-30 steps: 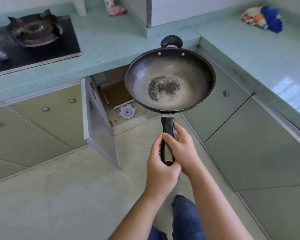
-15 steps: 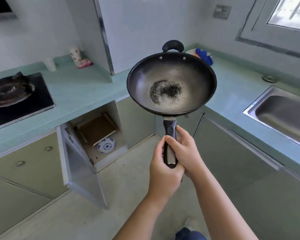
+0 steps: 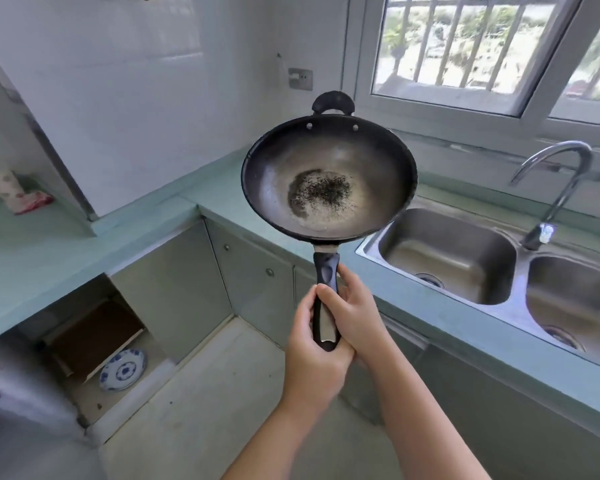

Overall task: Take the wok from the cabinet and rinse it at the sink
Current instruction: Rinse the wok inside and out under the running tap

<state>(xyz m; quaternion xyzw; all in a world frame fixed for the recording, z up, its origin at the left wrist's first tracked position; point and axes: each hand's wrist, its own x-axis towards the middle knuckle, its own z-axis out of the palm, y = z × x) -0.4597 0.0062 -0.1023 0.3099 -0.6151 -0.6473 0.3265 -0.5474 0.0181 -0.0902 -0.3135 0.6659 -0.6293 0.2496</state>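
A dark wok (image 3: pixel 329 174) with a black speckled patch in its middle is held up in the air in front of me, its far side just left of the sink. Both hands grip its long black handle: my left hand (image 3: pixel 314 362) lower down, my right hand (image 3: pixel 352 313) wrapped above it. The steel double sink (image 3: pixel 371 244) lies to the right in the teal counter, with a curved tap (image 3: pixel 555 181) behind it. The open cabinet (image 3: pixel 94 334) is at the lower left, its door (image 3: pixel 18 386) swung out.
A blue and white plate (image 3: pixel 122 369) and a brown board (image 3: pixel 94 327) sit inside the open cabinet. A patterned cup (image 3: pixel 9 188) stands on the left counter. A barred window (image 3: pixel 492 43) is above the sink. Closed cabinet doors (image 3: pixel 253 285) run under the counter.
My view has turned right and up with the wok: the stove has left the frame, and the sink, tap and window have come into view. Both hands keep the same grip.
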